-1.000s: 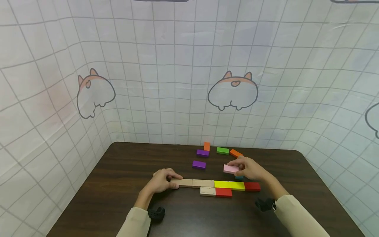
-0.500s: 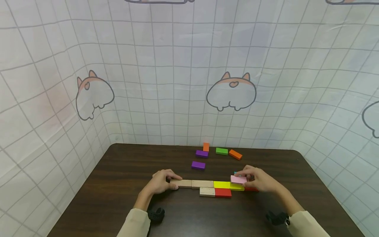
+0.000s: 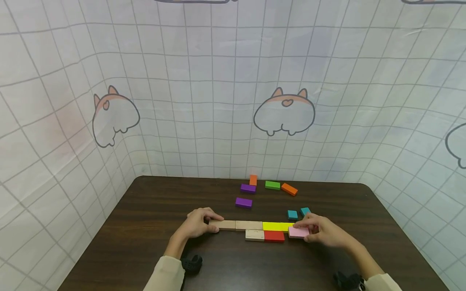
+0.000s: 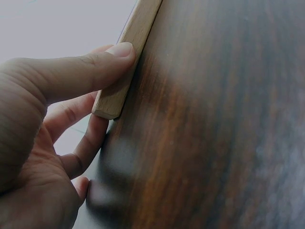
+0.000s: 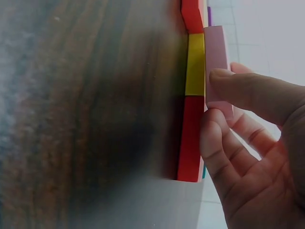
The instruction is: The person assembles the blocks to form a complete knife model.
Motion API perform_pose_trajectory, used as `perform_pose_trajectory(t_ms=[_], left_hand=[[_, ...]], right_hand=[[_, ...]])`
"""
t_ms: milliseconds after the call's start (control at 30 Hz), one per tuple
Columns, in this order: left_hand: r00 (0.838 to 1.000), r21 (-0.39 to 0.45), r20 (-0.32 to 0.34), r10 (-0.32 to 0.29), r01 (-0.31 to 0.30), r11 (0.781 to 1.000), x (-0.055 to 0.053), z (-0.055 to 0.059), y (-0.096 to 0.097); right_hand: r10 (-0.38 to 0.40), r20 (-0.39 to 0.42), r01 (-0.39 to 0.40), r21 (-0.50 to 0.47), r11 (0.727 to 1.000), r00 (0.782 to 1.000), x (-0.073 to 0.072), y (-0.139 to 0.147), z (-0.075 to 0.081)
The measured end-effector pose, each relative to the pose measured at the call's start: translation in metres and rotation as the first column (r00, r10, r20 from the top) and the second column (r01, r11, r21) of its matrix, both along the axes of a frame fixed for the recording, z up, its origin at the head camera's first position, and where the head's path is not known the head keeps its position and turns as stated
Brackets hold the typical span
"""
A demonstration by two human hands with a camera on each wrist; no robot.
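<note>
My left hand (image 3: 201,222) pinches the left end of a plain wooden block (image 3: 225,225), thumb on the near side and fingers behind. That block begins a row with a second wooden block (image 3: 249,225) and yellow blocks (image 3: 273,226). My right hand (image 3: 325,231) grips a pink block (image 3: 299,232) between thumb and fingers, over the row's right end. In the right wrist view, a red block (image 5: 190,138) ends the row beside the pink block; the head view hides it. In front of the row lie a pale wooden block (image 3: 255,235) and a red block (image 3: 274,236).
Behind the row are two blue blocks (image 3: 292,215), purple blocks (image 3: 244,203), a green block (image 3: 272,185) and orange blocks (image 3: 289,189) on the dark wooden table (image 3: 164,198). A white gridded curtain (image 3: 204,129) hangs at the back and sides.
My right hand has brought the pink block from behind the row forward and rightward, over the row's right end. The blue blocks have come into view behind it. My left hand stays put.
</note>
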State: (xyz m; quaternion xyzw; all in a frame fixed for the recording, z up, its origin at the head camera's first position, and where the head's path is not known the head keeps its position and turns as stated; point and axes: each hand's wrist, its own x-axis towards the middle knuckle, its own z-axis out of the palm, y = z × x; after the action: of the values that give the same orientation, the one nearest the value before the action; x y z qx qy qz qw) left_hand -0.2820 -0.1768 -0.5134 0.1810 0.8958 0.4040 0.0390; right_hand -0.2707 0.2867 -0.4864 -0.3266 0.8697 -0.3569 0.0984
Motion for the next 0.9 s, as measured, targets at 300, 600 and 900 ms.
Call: perform_pose_trajectory(t_ms=[300, 600, 900], left_hand=[[1.000, 0.008, 0.000, -0.002, 0.002, 1.000, -0.0005, -0.0013, -0.0007], [1.000, 0.008, 0.003, -0.004, 0.004, 1.000, -0.0012, -0.0020, -0.0003], [1.000, 0.007, -0.004, -0.007, 0.007, 1.000, 0.0002, -0.0013, -0.0001]], right_hand=[[0.003, -0.004, -0.003, 0.013, 1.000, 1.000, 0.0051, -0.0012, -0.0053], [-0.017, -0.012, 0.018, 0.052, 0.999, 1.000, 0.0058, -0.0056, -0.0047], [-0.038, -0.032, 0.041, 0.084, 0.996, 0.999, 0.0052, -0.0089, -0.0059]])
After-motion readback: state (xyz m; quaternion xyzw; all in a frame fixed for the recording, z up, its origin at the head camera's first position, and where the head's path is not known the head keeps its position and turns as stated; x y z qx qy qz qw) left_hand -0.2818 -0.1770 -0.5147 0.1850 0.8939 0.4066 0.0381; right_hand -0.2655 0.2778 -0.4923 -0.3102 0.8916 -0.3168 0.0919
